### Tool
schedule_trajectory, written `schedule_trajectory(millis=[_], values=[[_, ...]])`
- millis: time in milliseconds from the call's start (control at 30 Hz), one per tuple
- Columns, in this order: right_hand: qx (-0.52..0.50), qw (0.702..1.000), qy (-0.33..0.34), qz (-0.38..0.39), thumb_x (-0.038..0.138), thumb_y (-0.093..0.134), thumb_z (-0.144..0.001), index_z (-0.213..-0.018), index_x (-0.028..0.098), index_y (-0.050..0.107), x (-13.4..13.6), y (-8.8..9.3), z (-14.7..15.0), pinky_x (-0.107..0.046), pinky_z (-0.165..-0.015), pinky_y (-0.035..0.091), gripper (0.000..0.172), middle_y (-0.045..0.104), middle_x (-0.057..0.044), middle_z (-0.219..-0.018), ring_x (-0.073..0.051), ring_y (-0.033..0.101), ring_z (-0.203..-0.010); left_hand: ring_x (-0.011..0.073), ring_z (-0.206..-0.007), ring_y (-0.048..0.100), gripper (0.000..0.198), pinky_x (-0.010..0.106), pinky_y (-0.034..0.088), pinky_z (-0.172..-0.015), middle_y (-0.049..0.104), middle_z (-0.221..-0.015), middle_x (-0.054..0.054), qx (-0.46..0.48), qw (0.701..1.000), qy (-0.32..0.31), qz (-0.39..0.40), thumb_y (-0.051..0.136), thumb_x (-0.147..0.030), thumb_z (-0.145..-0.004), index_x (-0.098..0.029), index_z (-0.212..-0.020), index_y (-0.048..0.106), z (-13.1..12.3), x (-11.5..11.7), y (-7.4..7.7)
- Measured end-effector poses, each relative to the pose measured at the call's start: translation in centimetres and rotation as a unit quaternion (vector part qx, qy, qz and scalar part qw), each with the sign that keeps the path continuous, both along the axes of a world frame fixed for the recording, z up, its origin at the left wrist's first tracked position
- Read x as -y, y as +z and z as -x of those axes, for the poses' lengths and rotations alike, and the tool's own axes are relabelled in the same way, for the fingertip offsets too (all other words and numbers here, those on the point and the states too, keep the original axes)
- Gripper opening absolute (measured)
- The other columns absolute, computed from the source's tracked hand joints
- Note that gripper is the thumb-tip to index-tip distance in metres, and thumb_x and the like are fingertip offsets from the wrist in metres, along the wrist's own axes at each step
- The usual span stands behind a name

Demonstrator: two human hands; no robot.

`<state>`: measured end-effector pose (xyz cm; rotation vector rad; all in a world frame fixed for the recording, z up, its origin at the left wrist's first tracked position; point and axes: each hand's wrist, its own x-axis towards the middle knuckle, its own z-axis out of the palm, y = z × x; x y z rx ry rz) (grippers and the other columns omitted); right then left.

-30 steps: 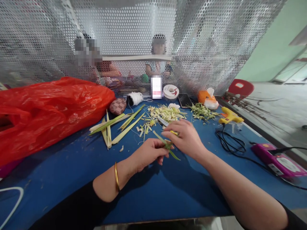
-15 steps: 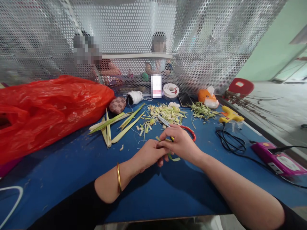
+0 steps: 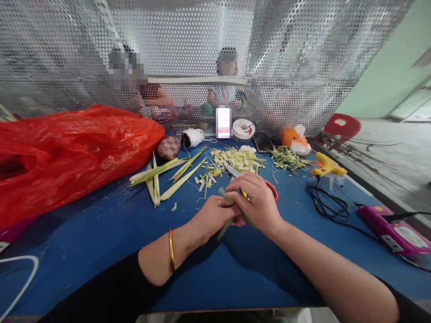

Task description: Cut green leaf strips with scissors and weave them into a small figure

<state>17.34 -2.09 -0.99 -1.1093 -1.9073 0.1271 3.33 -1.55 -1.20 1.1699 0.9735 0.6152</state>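
Observation:
Above the blue table (image 3: 188, 278), my left hand (image 3: 213, 216) and my right hand (image 3: 257, 204) meet, fingers closed together. Between them is a thin green leaf strip (image 3: 225, 229), blurred, one end hanging below the fingers. Most of the strip is hidden by my hands. Just beyond my right hand lie scissors (image 3: 231, 170) with red and yellow handles, partly covered by that hand. Past the scissors is a heap of pale green leaf scraps (image 3: 237, 158). To the left, several long husk-like leaves (image 3: 183, 179) rest on the table.
A red plastic bag (image 3: 77, 157) fills the left side. Along the back stand white string (image 3: 193, 137), a phone (image 3: 223, 123) and a ribbon spool (image 3: 243, 129). At right are a yellow glue gun (image 3: 328, 165), its cable and a purple power strip (image 3: 392, 231).
My right hand has turned and shifted slightly over the strip. The strip's loose end, earlier lying to the right under my fingers, now hangs down to the left. The view has shifted slightly.

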Motion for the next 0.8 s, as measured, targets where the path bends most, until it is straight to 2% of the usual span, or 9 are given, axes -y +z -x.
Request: schedule_trajectory(millis=[67, 133, 200, 267, 367, 433, 567, 667, 800], values=[[0.007, 0.996, -0.049, -0.076, 0.019, 0.062, -0.086, -0.087, 0.020, 0.066, 0.4, 0.7, -0.4, -0.038, -0.087, 0.042, 0.005, 0.070, -0.006, -0.090, -0.022, 0.063, -0.091, 0.0121, -0.060, 0.061, 0.020, 0.024, 0.046, -0.064, 0.068, -0.060, 0.003, 0.047, 0.997, 0.065, 0.008, 0.069, -0.032, -0.075, -0.014, -0.067, 0.073, 0.2, -0.5, 0.0], [-0.003, 0.990, -0.079, -0.112, 0.021, 0.059, -0.088, -0.080, 0.020, 0.064, 1.1, 1.2, -0.4, -0.035, -0.076, 0.042, 0.010, 0.069, -0.005, -0.079, -0.020, 0.062, -0.079, 0.0119, -0.064, 0.062, 0.021, 0.023, 0.046, -0.066, 0.071, -0.067, 0.004, 0.092, 0.987, 0.129, 0.012, 0.072, -0.036, -0.074, -0.015, -0.078, 0.076, 0.6, -1.1, 0.3], [-0.002, 0.996, -0.066, -0.065, 0.024, 0.058, -0.089, -0.073, 0.020, 0.063, 1.6, 1.3, -0.1, -0.032, -0.068, 0.040, 0.018, 0.065, -0.003, -0.068, -0.017, 0.058, -0.066, 0.0119, -0.068, 0.062, 0.023, 0.023, 0.047, -0.068, 0.073, -0.071, 0.004, 0.142, 0.974, 0.179, 0.005, 0.074, -0.037, -0.072, -0.017, -0.084, 0.077, 1.1, -1.5, 0.7], [-0.006, 0.998, -0.032, 0.057, 0.029, 0.058, -0.089, -0.074, 0.020, 0.065, 1.7, 0.7, 0.6, -0.031, -0.066, 0.040, 0.018, 0.066, -0.003, -0.070, -0.017, 0.058, -0.066, 0.0130, -0.069, 0.063, 0.027, 0.025, 0.047, -0.069, 0.073, -0.072, 0.004, 0.178, 0.963, 0.200, 0.003, 0.077, -0.039, -0.070, -0.017, -0.086, 0.077, 1.3, -1.6, 1.0], [-0.109, 0.967, 0.030, 0.226, 0.033, 0.059, -0.087, -0.076, 0.020, 0.066, 1.4, -0.5, 1.6, -0.029, -0.065, 0.042, 0.018, 0.068, -0.003, -0.076, -0.017, 0.059, -0.070, 0.0135, -0.067, 0.062, 0.031, 0.025, 0.046, -0.064, 0.072, -0.070, 0.004, 0.194, 0.963, 0.184, 0.017, 0.078, -0.040, -0.069, -0.016, -0.090, 0.077, 1.3, -1.3, 1.1], [-0.183, 0.942, 0.053, 0.277, 0.035, 0.056, -0.087, -0.072, 0.019, 0.066, 1.1, -1.1, 1.9, -0.027, -0.062, 0.042, 0.024, 0.065, -0.003, -0.072, -0.016, 0.056, -0.067, 0.0119, -0.064, 0.059, 0.031, 0.023, 0.044, -0.060, 0.072, -0.071, 0.004, 0.195, 0.969, 0.151, 0.017, 0.080, -0.034, -0.066, -0.016, -0.091, 0.077, 1.1, -1.0, 1.1], [-0.265, 0.922, 0.040, 0.280, 0.037, 0.059, -0.083, -0.061, 0.018, 0.064, 1.1, -1.0, 1.8, -0.027, -0.062, 0.041, 0.030, 0.059, -0.002, -0.067, -0.015, 0.052, -0.065, 0.0135, -0.070, 0.059, 0.029, 0.024, 0.045, -0.064, 0.073, -0.078, 0.004, 0.209, 0.974, 0.086, -0.023, 0.079, -0.019, -0.064, -0.017, -0.093, 0.078, 1.2, -1.0, 1.3], [-0.277, 0.919, 0.063, 0.272, 0.033, 0.060, -0.082, -0.059, 0.018, 0.065, 1.2, -0.6, 1.6, -0.027, -0.066, 0.040, 0.028, 0.058, -0.002, -0.069, -0.016, 0.053, -0.070, 0.0139, -0.067, 0.059, 0.025, 0.026, 0.046, -0.064, 0.072, -0.078, 0.003, 0.210, 0.974, 0.072, -0.038, 0.074, -0.019, -0.071, -0.018, -0.095, 0.077, 1.4, -1.3, 1.3], [-0.266, 0.922, 0.079, 0.269, 0.030, 0.060, -0.082, -0.058, 0.018, 0.065, 1.2, -0.6, 1.6, -0.027, -0.061, 0.038, 0.028, 0.055, 0.000, -0.067, -0.014, 0.049, -0.065, 0.0148, -0.066, 0.061, 0.023, 0.026, 0.046, -0.060, 0.070, -0.073, 0.003, 0.207, 0.976, 0.063, -0.028, 0.072, -0.019, -0.073, -0.018, -0.095, 0.077, 1.6, -1.6, 1.1]])
